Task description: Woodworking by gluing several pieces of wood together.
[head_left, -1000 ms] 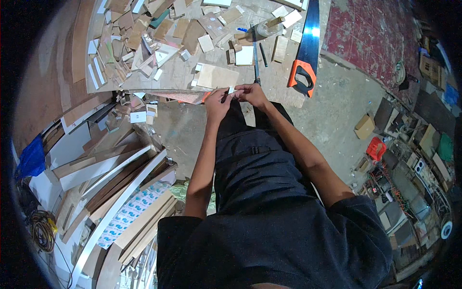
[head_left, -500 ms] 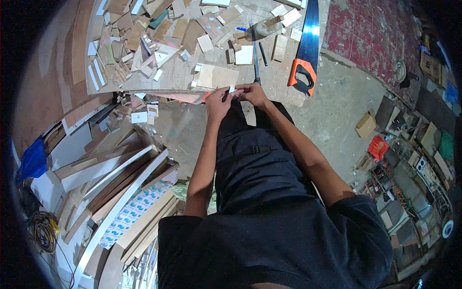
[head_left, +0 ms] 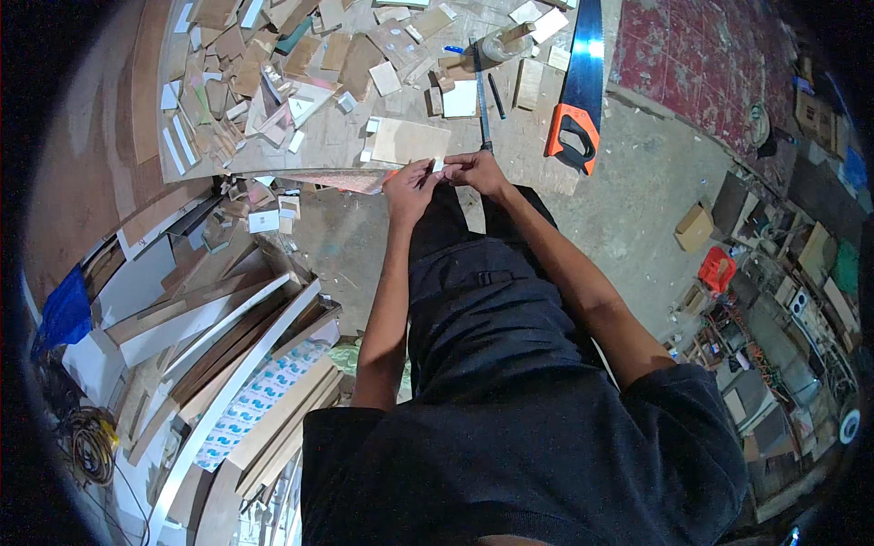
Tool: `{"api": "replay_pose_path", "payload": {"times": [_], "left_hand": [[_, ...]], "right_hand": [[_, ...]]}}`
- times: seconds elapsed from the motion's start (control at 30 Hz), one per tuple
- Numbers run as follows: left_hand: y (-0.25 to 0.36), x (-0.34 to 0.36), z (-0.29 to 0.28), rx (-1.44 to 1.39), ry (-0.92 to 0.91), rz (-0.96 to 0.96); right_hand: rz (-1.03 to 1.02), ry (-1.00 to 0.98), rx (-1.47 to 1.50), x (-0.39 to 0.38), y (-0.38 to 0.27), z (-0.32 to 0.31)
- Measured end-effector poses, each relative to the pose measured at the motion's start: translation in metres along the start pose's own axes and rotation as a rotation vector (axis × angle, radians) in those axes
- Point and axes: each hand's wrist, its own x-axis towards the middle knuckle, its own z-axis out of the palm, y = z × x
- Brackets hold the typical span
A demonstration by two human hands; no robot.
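Observation:
Between my two hands is a small white block, held just off the near edge of the worktable. My left hand pinches it from the left, and my right hand grips it from the right with thumb and fingers. Part of the block is hidden by my fingers. Beyond my hands a flat pale wooden board lies on the tabletop. A narrow dark blade-like tool points away from me, its near end by my right hand.
A handsaw with an orange and black handle lies on the right of the table. Wood offcuts cover its left side. A round container and a black pen sit further back. Boards are stacked at my left.
Both hands stay together around the small white block, with only slight finger movement. The view has shifted a little; nothing is let go.

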Motion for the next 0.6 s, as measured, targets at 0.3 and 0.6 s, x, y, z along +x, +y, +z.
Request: {"api": "replay_pose_path", "payload": {"times": [0.3, 0.6], "left_hand": [[-0.016, 0.009, -0.014, 0.131, -0.094, -0.113], [-0.005, 0.008, -0.008, 0.268, -0.044, 0.064]], "right_hand": [[-0.021, 0.036, -0.015, -0.001, -0.002, 0.003], [-0.024, 0.002, 0.006, -0.001, 0.000, -0.001]]}}
